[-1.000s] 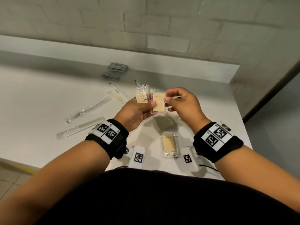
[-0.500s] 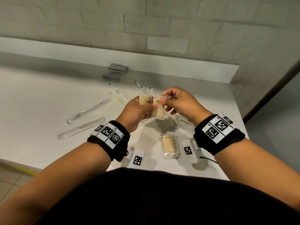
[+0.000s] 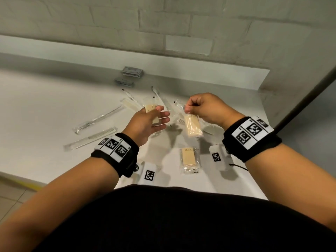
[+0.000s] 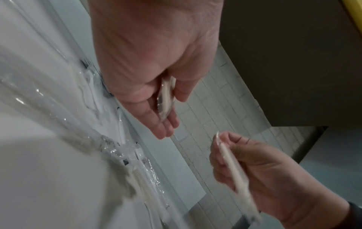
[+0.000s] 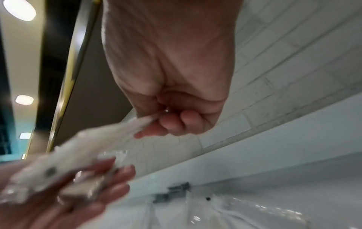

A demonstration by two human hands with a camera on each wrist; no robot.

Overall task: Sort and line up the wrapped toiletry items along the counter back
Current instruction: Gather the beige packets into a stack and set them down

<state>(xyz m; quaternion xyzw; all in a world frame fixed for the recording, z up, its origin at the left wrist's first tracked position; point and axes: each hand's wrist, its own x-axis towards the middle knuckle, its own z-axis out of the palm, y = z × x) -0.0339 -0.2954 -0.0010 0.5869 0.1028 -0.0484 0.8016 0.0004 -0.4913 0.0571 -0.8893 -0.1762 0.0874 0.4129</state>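
Observation:
My left hand [image 3: 160, 115] holds a wrapped beige soap bar [image 3: 150, 108] above the white counter [image 3: 36, 99], thumb pressing it against nearly straight fingers; the left wrist view shows that soap packet [image 4: 166, 96] edge-on in the left hand [image 4: 156, 93]. To the right, my right hand [image 3: 189, 110] pinches the top wrapper edge of a second wrapped soap [image 3: 193, 126], which hangs below it. The right wrist view shows the right hand [image 5: 172, 122] curled, with that soap [image 5: 94, 144] blurred. A third wrapped soap [image 3: 189, 159] lies flat near the counter's front edge.
A wrapped comb [image 3: 91, 138] and a wrapped toothbrush [image 3: 98, 119] lie at the left. Several clear-wrapped items [image 3: 131, 102] are scattered behind the hands. Two grey sachet stacks [image 3: 131, 71] sit by the raised back ledge [image 3: 200, 70]. The counter ends at the right by a wall.
The hands were together on the soap packets and have come apart. My right hand has drawn one wrapped soap to the right; the left keeps the other.

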